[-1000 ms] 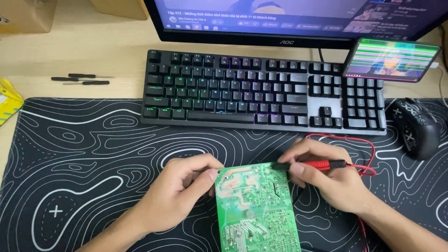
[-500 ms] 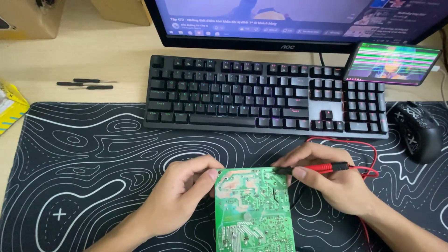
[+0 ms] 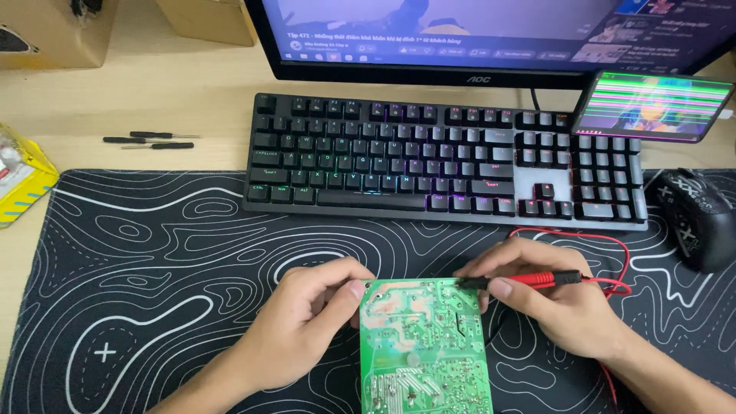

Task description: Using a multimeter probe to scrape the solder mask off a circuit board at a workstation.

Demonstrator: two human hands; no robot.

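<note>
1. Little has shifted since the earlier frames: the green circuit board (image 3: 424, 349) sits slightly lower and further right in view, and both hands keep their places at its top corners.
2. The board lies solder side up on the black patterned desk mat (image 3: 153, 261), between the two hands and running off the bottom edge of the picture.
3. The left hand (image 3: 303, 326) is curled, its thumb and fingertips touching the board's upper left corner.
4. The right hand (image 3: 548, 299) is closed around a red test probe (image 3: 529, 280), held nearly flat, its dark tip reaching the board's upper right edge.
5. A red lead (image 3: 606, 253) loops from the probe behind the right hand.
6. Beyond the hands lies a black keyboard (image 3: 445, 161), well apart from the board.
</note>
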